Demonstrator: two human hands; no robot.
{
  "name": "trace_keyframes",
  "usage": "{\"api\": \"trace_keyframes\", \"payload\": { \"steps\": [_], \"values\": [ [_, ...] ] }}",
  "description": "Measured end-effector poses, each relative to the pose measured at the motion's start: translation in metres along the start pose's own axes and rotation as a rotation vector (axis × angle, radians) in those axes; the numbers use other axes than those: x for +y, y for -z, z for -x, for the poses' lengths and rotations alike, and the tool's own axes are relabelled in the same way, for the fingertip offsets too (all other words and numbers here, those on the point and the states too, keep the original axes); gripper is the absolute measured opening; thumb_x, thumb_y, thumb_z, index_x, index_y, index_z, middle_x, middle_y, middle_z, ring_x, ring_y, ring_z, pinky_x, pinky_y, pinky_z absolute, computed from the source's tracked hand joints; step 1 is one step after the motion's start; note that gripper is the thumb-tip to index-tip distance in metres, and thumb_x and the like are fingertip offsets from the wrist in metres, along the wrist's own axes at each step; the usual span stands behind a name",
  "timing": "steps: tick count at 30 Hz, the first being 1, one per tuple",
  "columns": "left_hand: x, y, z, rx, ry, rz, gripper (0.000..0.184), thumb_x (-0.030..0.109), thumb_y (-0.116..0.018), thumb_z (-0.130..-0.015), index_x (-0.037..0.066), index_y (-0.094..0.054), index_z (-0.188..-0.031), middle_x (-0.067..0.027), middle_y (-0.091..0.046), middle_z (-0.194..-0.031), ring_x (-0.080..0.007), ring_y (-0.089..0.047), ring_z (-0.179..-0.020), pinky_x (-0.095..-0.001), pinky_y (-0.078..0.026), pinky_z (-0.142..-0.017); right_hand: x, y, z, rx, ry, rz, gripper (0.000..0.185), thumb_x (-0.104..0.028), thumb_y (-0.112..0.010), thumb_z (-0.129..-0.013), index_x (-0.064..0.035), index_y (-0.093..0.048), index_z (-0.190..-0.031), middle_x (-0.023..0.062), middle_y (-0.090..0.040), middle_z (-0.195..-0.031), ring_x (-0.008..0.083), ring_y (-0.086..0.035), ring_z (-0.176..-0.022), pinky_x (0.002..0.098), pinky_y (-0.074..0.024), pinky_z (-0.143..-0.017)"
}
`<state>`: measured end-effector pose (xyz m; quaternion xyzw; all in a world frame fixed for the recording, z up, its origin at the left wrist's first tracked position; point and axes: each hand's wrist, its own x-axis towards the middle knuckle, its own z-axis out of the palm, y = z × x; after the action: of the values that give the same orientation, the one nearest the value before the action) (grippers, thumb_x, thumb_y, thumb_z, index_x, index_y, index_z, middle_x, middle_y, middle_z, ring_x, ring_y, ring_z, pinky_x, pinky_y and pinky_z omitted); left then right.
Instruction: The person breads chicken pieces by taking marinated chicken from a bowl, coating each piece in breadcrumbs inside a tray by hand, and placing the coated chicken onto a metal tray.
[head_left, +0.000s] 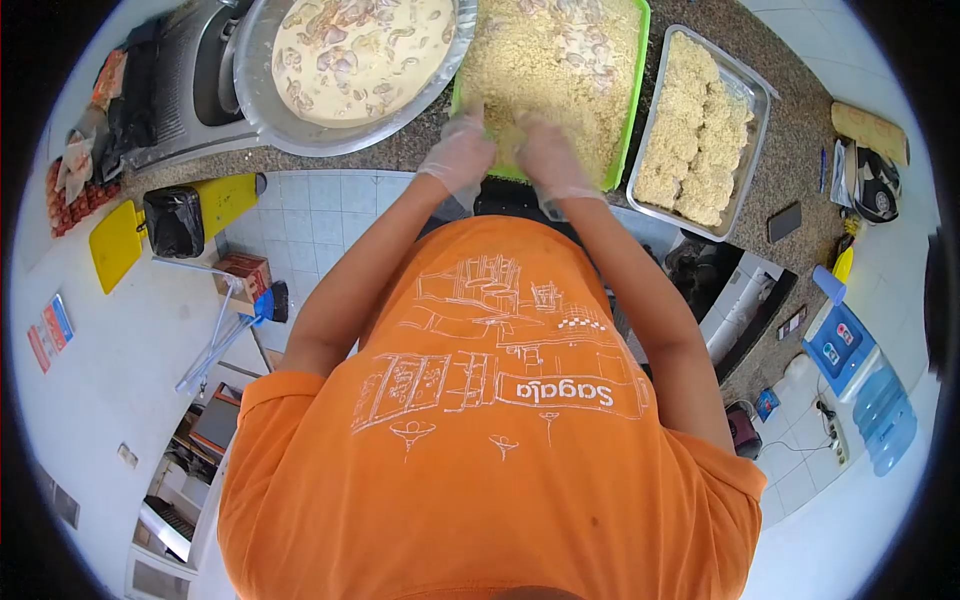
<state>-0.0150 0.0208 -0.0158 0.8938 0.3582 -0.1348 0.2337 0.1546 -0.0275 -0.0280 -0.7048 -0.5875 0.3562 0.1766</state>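
Observation:
My left hand (462, 155) and my right hand (552, 158), both in clear plastic gloves, reach into the near side of a green tray (637, 80). Pale yellow breading crumbs (500, 60) fill that tray, and my fingers are blurred and partly sunk in them. Whether the fingers close on anything cannot be made out. At the tray's far right, pinkish raw pieces (590, 45), probably meat, lie on the crumbs. Left of the tray stands a large metal bowl (262, 80) holding similar pieces in creamy batter (335, 105).
A metal tray (757, 130) of crumb-coated pieces (690, 130) stands to the right, with a phone (784, 222) beyond it. The sink (215, 70) is left of the bowl. A yellow bin (228, 205) stands below the counter at left.

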Motion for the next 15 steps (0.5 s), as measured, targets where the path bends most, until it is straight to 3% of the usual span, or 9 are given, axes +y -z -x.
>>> {"api": "trace_keyframes", "payload": {
  "steps": [1,3,4,5,7,10,13,15],
  "values": [
    [0.004,0.005,0.003,-0.210,-0.076,-0.200,0.034,0.012,-0.053,-0.087,-0.008,-0.074,-0.104,-0.0335,-0.063,-0.121,-0.0463,-0.066,-0.106,-0.0445,-0.053,-0.096,0.001,-0.010,0.005,-0.066,0.023,0.067,0.027,-0.004,-0.055,-0.087,0.0018,-0.064,-0.112,0.0297,-0.065,-0.105,0.0453,-0.063,-0.103,0.0506,-0.0490,-0.092],
    [-0.004,-0.061,0.001,0.190,-0.055,-0.135,0.030,0.014,-0.053,-0.088,-0.005,-0.076,-0.089,-0.0324,-0.066,-0.110,-0.0479,-0.066,-0.100,-0.0479,-0.054,-0.092,0.006,-0.020,0.013,0.111,0.235,0.264,0.027,-0.003,-0.055,-0.086,0.0003,-0.065,-0.110,0.0278,-0.065,-0.099,0.0447,-0.063,-0.100,0.0498,-0.0501,-0.091],
    [-0.005,-0.072,-0.002,0.240,-0.047,-0.078,0.029,0.014,-0.053,-0.088,-0.005,-0.075,-0.087,-0.0323,-0.067,-0.107,-0.0484,-0.066,-0.098,-0.0491,-0.054,-0.090,0.010,-0.026,0.015,0.198,0.343,0.363,0.027,-0.002,-0.055,-0.085,-0.0005,-0.066,-0.109,0.0269,-0.065,-0.096,0.0443,-0.062,-0.099,0.0495,-0.0506,-0.090],
    [-0.002,-0.074,-0.003,0.291,-0.042,-0.020,0.029,0.014,-0.053,-0.088,-0.005,-0.075,-0.086,-0.0321,-0.068,-0.104,-0.0489,-0.066,-0.096,-0.0502,-0.054,-0.089,0.015,-0.035,0.014,0.208,0.355,0.224,0.031,-0.002,-0.057,-0.084,0.0000,-0.064,-0.114,0.0267,-0.065,-0.099,0.0447,-0.063,-0.100,0.0493,-0.0510,-0.090],
    [0.005,-0.067,-0.011,0.084,-0.050,0.134,0.029,0.012,-0.053,-0.087,-0.008,-0.072,-0.094,-0.0327,-0.067,-0.103,-0.0494,-0.066,-0.095,-0.0513,-0.054,-0.088,0.026,-0.051,0.007,0.233,0.366,-0.053,0.043,0.000,-0.062,-0.082,0.0010,-0.059,-0.125,0.0264,-0.065,-0.106,0.0454,-0.063,-0.102,0.0491,-0.0517,-0.091],
    [0.008,-0.035,-0.017,0.227,0.232,0.654,0.038,0.010,-0.051,-0.089,-0.010,-0.061,-0.120,-0.0327,-0.066,-0.105,-0.0482,-0.065,-0.098,-0.0490,-0.053,-0.091,0.010,-0.028,-0.009,-0.006,0.032,-0.036,0.047,-0.001,-0.063,-0.082,-0.0003,-0.055,-0.129,0.0272,-0.060,-0.116,0.0446,-0.058,-0.111,0.0484,-0.0485,-0.096],
    [0.010,0.014,-0.016,0.390,0.051,0.599,0.054,0.008,-0.051,-0.089,-0.007,-0.046,-0.140,-0.0321,-0.060,-0.122,-0.0465,-0.059,-0.112,-0.0477,-0.049,-0.101,0.002,0.020,0.006,0.169,0.165,-0.062,0.051,-0.003,-0.065,-0.082,-0.0032,-0.054,-0.132,0.0270,-0.056,-0.125,0.0435,-0.055,-0.118,0.0499,-0.0466,-0.099],
    [0.009,0.026,-0.033,0.533,0.052,0.091,0.057,0.009,-0.051,-0.089,-0.003,-0.044,-0.144,-0.0309,-0.052,-0.134,-0.0453,-0.053,-0.121,-0.0483,-0.045,-0.105,-0.012,0.044,0.006,0.126,0.037,0.206,0.052,-0.006,-0.064,-0.083,-0.0043,-0.053,-0.134,0.0259,-0.057,-0.127,0.0445,-0.055,-0.119,0.0523,-0.0469,-0.097]
  ]
}}
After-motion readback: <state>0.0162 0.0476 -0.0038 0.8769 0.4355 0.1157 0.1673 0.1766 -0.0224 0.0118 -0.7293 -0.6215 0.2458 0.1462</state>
